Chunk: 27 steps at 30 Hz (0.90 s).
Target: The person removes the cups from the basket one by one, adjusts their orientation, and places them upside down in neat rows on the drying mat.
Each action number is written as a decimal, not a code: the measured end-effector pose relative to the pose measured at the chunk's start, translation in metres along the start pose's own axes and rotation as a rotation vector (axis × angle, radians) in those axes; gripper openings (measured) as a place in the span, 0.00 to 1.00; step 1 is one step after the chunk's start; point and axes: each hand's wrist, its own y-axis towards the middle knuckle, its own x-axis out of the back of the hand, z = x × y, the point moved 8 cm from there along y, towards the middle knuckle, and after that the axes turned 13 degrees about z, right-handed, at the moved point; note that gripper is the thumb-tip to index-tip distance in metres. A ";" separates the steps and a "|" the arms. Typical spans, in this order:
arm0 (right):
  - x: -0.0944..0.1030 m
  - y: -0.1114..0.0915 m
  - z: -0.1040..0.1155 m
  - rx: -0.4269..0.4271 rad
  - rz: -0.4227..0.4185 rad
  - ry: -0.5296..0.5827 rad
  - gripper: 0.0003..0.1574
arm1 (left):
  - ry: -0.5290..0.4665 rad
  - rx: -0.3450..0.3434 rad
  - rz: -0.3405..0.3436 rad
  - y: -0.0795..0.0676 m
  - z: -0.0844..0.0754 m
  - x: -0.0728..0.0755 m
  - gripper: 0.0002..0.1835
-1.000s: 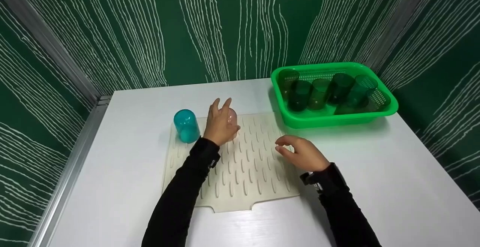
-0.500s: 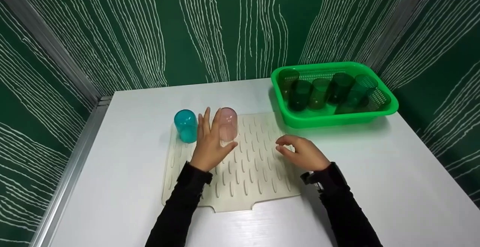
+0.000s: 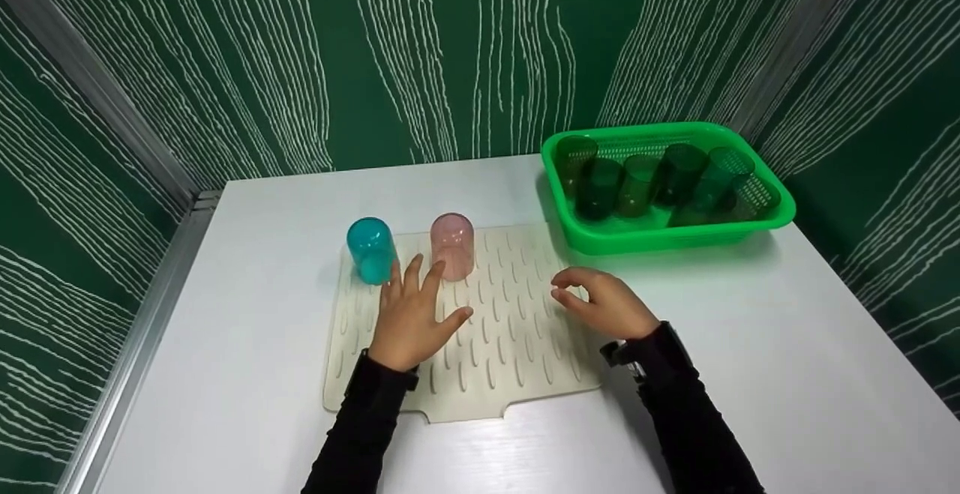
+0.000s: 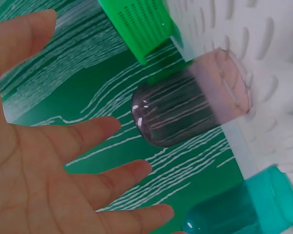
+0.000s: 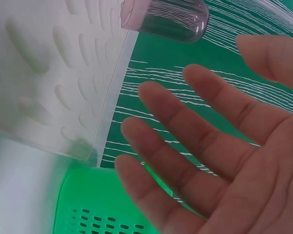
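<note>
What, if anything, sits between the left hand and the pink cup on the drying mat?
Nothing visible. The left hand lies open on the drying mat, fingers pointing at the upside-down pink cup with only bare mat between. The teal cup stands off to the left, clear of that line.

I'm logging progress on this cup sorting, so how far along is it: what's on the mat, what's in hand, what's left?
Done: a teal plastic cup and a pink translucent plastic cup stand upside down on the cream ribbed drying mat. In hand: nothing; the left hand is open just short of the pink cup, and the right hand hovers empty over the mat. Left: several dark green cups sit in the green plastic basket.
</note>
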 end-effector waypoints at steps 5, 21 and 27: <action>0.003 0.000 0.001 0.013 -0.026 0.008 0.18 | -0.011 0.017 0.029 -0.003 0.004 -0.006 0.40; 0.081 0.031 -0.004 0.014 -0.080 -0.150 0.50 | 0.038 0.046 0.042 -0.005 0.001 -0.007 0.48; 0.102 0.053 -0.030 -0.153 0.028 -0.246 0.51 | 0.043 0.035 0.056 -0.005 0.002 -0.010 0.49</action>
